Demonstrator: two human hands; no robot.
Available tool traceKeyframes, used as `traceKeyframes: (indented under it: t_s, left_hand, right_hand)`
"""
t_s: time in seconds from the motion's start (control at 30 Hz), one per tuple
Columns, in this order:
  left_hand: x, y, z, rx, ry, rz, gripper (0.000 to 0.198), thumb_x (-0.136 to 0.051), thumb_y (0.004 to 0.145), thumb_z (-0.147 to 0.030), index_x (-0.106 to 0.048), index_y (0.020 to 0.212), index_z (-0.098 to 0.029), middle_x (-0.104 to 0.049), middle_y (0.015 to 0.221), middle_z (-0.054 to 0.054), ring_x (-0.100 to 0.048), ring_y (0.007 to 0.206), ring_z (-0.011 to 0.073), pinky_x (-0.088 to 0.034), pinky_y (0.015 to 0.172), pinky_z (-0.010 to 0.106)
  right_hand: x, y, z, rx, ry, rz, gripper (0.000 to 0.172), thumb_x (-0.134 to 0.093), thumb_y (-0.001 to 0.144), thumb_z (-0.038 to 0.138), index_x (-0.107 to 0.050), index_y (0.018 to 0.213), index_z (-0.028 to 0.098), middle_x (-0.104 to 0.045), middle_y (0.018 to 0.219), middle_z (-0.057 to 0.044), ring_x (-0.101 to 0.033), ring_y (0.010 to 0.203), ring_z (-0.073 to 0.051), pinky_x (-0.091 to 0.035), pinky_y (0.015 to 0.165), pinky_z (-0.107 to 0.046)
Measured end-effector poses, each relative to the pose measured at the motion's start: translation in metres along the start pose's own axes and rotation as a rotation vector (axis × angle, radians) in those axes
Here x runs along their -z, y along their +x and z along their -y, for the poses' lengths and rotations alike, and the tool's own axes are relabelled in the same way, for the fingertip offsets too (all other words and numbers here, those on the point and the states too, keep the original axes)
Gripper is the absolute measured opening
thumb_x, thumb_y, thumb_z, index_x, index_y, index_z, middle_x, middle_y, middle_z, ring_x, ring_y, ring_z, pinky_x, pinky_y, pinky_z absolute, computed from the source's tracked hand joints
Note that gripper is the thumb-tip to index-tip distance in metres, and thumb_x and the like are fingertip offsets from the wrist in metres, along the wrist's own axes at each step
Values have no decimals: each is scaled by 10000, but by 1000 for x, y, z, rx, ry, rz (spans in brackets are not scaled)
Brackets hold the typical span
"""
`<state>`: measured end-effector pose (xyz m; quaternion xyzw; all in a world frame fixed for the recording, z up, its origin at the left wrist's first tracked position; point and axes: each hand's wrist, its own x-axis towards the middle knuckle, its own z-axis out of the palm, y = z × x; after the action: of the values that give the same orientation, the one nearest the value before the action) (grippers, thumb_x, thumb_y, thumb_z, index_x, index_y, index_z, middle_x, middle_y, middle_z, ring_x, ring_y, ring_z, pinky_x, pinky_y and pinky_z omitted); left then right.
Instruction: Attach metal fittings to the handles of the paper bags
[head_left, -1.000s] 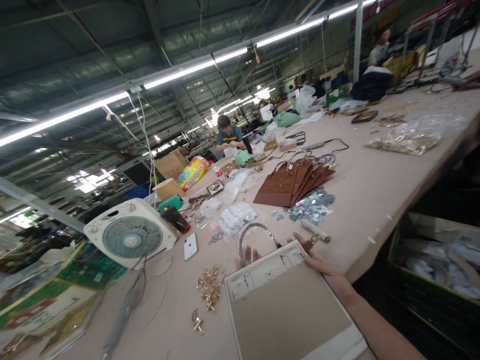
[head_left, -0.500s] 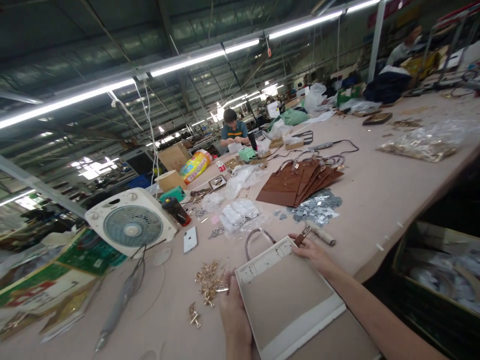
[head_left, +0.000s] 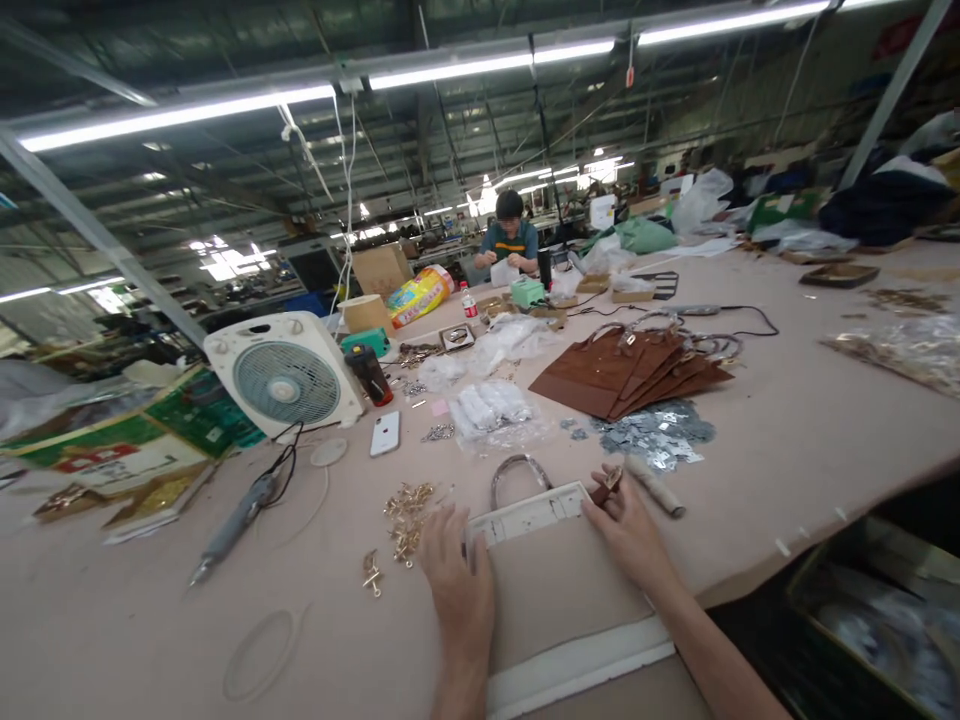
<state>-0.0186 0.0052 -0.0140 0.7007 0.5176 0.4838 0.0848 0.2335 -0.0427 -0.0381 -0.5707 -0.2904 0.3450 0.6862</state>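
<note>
L hand (head_left: pixel 456 570) at beige panel (head_left: pixel 566 590) w/ white strips (head_left: pixel 534 514), grip unclear, R hand (head_left: pixel 624 522) pinching brown tab (head_left: pixel 606 487)

fan (head_left: pixel 285 385), white phone (head_left: pixel 385 434), red-labelled bottle (head_left: pixel 469 303)

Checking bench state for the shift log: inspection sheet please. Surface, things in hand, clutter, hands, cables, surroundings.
Surface: pinkish-tan table, widely covered with parts.
Things in hand: beige bag piece, handle at its far edge; brown strap by its far right corner.
Clutter: loose gold fittings, grey metal plates, brown bag pieces, phone.
Hands: left hand at the beige piece's left edge, grip unclear; right hand pinching the strap.
Cables: black cord at the grey tool; white cords hanging overhead.
Surroundings: fan left, another person beyond, strip lights above.
</note>
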Motion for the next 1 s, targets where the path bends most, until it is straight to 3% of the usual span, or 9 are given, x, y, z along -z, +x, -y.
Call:
traceKeyframes:
  t_s: [0.07,0.13,0.23,0.3,0.53,0.67,0.83,1.0]
  left_hand:
    - [-1,-1,-8,-157,5,86,321,-495,976,-174,-700,1195,-287,-654,1369,73,-410,1487,304,-289,1269,582]
    - [-5,-1,-16,-228,-18,225,323,-509,985,-172,-704,1209,-301,-687,1325,63,-479,1432,295,-347,1240,561]
    - [-15,4,-26,-205,-33,390,313,-646,960,-287,-680,1270,-260,-691,1309,95,-584,1287,313,-464,1137,539]
    - [-21,8,-29,-172,-16,436,335,-719,921,-358,-698,1238,-250,-690,1290,102,-603,1230,326,-495,1085,532]
    - [-34,18,-26,-134,34,445,321,-766,888,-382,-736,1178,-248,-694,1247,87,-599,1186,319,-495,1046,503]
    - [-31,16,-28,-104,32,456,316,-779,879,-365,-740,1169,-245,-693,1242,79,-601,1176,313,-499,1036,495]
    - [-26,9,-31,-105,33,418,288,-777,885,-285,-727,1166,-249,-679,1248,62,-598,1168,289,-502,1028,485]
    - [-27,9,-31,-145,85,404,256,-780,879,-307,-730,1124,-248,-694,1207,60,-613,1136,287,-516,999,480]
  right_hand:
    - [-1,0,1,-3,0,8,843,-878,733,439,-491,1457,250,-587,1471,-154,-664,1255,-328,-484,1143,-510]
    - [-1,1,0,0,-14,21,845,-866,746,439,-471,1469,248,-587,1462,-156,-662,1255,-328,-479,1147,-517]
    - [-1,2,-2,20,-43,36,836,-831,778,446,-438,1487,240,-579,1451,-162,-655,1255,-323,-484,1140,-522]
    - [-2,3,-3,46,-63,38,826,-806,798,451,-424,1499,239,-571,1449,-159,-644,1264,-315,-490,1134,-520]
    - [3,17,-8,242,-327,42,720,-754,818,407,-514,1478,250,-619,1395,-112,-594,1300,-302,-408,1190,-538]
    - [7,22,-10,230,-422,102,615,-721,837,401,-572,1409,229,-669,1305,-107,-655,1191,-302,-468,1133,-541]
    - [10,21,-15,227,-489,167,559,-654,885,416,-556,1401,222,-664,1326,-117,-670,1195,-288,-527,1087,-483]
    - [6,17,-10,225,-504,138,553,-636,903,426,-542,1407,220,-659,1346,-122,-687,1167,-285,-543,1062,-463]
